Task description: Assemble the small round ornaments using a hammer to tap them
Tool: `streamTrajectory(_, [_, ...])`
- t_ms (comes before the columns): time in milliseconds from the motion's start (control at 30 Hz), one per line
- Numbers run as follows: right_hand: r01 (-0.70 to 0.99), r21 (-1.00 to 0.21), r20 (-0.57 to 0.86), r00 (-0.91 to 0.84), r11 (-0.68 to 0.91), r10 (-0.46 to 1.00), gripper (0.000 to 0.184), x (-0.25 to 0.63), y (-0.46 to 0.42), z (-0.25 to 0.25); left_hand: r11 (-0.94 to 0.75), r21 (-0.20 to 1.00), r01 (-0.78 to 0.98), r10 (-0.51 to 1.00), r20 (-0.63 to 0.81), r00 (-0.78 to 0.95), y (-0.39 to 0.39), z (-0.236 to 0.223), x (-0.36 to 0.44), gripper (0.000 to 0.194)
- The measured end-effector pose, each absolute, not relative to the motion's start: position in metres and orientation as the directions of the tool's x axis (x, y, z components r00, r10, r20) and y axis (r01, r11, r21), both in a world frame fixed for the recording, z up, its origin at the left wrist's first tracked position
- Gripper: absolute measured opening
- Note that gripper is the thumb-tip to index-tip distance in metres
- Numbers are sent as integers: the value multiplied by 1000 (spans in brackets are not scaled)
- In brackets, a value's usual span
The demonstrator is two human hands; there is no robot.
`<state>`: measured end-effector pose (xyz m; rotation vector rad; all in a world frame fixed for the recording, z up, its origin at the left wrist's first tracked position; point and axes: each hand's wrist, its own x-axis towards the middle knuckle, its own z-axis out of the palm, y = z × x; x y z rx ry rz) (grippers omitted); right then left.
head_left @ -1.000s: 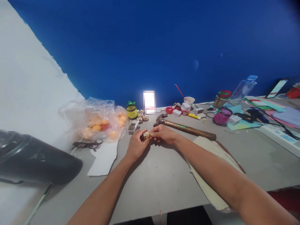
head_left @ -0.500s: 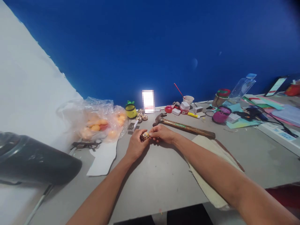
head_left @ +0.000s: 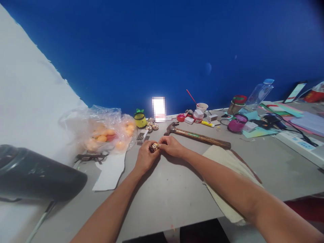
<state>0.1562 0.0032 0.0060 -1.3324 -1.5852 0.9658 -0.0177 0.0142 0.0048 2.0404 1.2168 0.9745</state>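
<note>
My left hand [head_left: 145, 156] is closed around a small ball [head_left: 154, 147] whose surface is studded with shiny gold thumbtacks. My right hand [head_left: 170, 146] meets it from the right, thumb and fingers pinched at the ball's edge. Whatever sits in that pinch is too small to make out. Just beyond my left hand lies a small open box [head_left: 141, 137] of metal thumbtacks. Several more studded balls [head_left: 150, 127] are grouped behind it. A claw hammer [head_left: 199, 136] with a wooden handle rests beyond my right hand.
A clear plastic bag [head_left: 101, 131] of orange balls, glasses [head_left: 92, 157] and white paper [head_left: 111, 173] lie left, near a dark cylinder [head_left: 43, 173]. A cloth [head_left: 222, 168] lies under my right forearm. A paper cup [head_left: 201, 107], bottle [head_left: 260, 94] and power strip [head_left: 298, 145] stand behind and right.
The view shifts slightly. My right fingertips move a little left and up along the ball, while my left hand keeps its hold.
</note>
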Motion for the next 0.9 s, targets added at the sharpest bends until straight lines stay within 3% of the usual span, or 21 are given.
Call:
streamTrajectory(167, [529, -829, 183, -54, 183, 982, 6, 153, 2, 6, -421, 765, 487, 901, 292, 319, 15, 5, -18, 19])
streamTrajectory(500, [510, -847, 171, -6, 151, 985, 8, 150, 3, 7, -440, 750, 493, 898, 363, 248, 11, 0, -12, 22])
streamTrajectory(600, [393, -911, 132, -4, 123, 991, 11, 151, 5, 5, -428, 772, 469, 903, 350, 248, 12, 0, -12, 25])
streamTrajectory(700, [109, -994, 9, -72, 16, 997, 12, 154, 6, 2, -380, 839, 390, 920, 300, 252, 11, 1, -13, 31])
streamTrajectory(800, [-138, -988, -50, -164, -74, 985, 25, 159, 7, 0, -272, 921, 278, 946, 203, 251, 11, 1, -12, 43])
streamTrajectory(900, [-187, -979, -48, -187, -83, 981, 32, 163, 7, 1, -170, 963, 210, 967, 121, 225, 11, 0, -12, 57])
